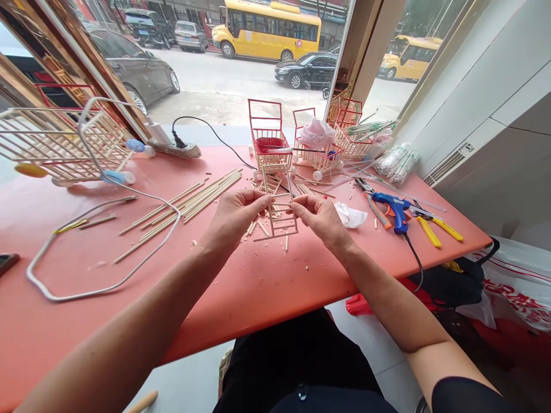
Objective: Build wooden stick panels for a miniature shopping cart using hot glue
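Stick lattice pinched between both hands, centre of picture

I'm holding the small stick lattice (282, 219) at mid-picture, over the near-middle of the tabletop (267, 287). The left hand (236, 213) is pinching its left rail between thumb and fingers; the right hand (322, 217) is pinching the right rail. Both grips are narrow. The far fingers are partly hidden, so I can't tell exactly how they're wrapping.

Key relation: the lattice is lying directly between my fingertips, right of the left hand and left of the right. Its long axis is running up and down the picture, away from me, with the rungs going across. Neither hand is nearer; both are touching it, at about matching height. The lowest rung is poking out past the left rail, toward lower left. The upper end is overlapping the middle cart (266, 118) in view, so I can't tell where it's stopping.

Around it: loose sticks (210, 194) are lying left of centre, beyond my left wrist, slanting up to the right. Offcuts are scattering the surface below the lattice. Crumpled tissue (350, 215) is sitting just right of the right hand. Farther right, the blue glue gun (392, 203) is resting between the pliers (375, 207) and the yellow-handled cutters (430, 230). A bigger cart (64, 137) is standing upper left.
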Available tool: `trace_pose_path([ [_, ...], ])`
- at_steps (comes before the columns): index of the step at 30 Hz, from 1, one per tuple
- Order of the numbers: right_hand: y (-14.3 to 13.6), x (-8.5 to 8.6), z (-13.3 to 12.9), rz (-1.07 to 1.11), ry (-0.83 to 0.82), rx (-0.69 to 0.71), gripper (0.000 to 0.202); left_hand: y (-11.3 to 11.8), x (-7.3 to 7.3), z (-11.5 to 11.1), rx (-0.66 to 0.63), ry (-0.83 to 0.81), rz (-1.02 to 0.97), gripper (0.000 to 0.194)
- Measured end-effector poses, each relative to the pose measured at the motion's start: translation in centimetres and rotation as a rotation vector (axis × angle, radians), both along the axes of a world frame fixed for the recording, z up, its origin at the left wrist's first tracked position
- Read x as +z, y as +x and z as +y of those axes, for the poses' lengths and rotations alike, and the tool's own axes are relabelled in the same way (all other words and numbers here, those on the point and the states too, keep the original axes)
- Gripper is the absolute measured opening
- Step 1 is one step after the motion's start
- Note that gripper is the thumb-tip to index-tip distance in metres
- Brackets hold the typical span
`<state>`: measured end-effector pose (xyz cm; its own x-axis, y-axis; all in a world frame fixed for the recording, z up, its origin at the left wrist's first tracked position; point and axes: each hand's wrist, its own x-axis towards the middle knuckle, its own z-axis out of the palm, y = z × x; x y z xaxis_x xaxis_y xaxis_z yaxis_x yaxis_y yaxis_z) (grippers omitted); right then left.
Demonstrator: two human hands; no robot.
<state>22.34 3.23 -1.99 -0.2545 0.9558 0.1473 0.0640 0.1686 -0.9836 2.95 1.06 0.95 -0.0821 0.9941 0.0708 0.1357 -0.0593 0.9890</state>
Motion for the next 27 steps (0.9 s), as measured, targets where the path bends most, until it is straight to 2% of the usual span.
trace_pose_path([
  [8,0.07,-0.35,0.29,-0.054,0.032,-0.075,0.037,-0.09,0.00,0.00,-0.032,0.019,0.051,0.017],
  [15,0.03,-0.45,0.09,-0.207,0.096,-0.154,0.018,-0.01,-0.05,-0.39,-0.064,-0.050,0.105,0.028],
  [19,0.00,-0.42,0.00,-0.216,0.187,-0.189,0.023,0.11,-0.36,-0.18,-0.075,-0.052,0.086,0.028],
  [23,0.00,-0.61,0.25,-0.143,0.168,-0.153,0.030,-0.03,-0.54,0.23,-0.099,-0.043,0.080,0.029],
  [25,0.03,-0.78,0.44,-0.108,0.152,-0.139,0.032,-0.22,-0.47,0.27,-0.082,0.008,0.141,0.029],
  [27,0.05,-0.95,0.58,-0.081,0.131,-0.139,0.034,-0.34,-0.39,0.10,0.038,0.190,0.286,0.024],
])
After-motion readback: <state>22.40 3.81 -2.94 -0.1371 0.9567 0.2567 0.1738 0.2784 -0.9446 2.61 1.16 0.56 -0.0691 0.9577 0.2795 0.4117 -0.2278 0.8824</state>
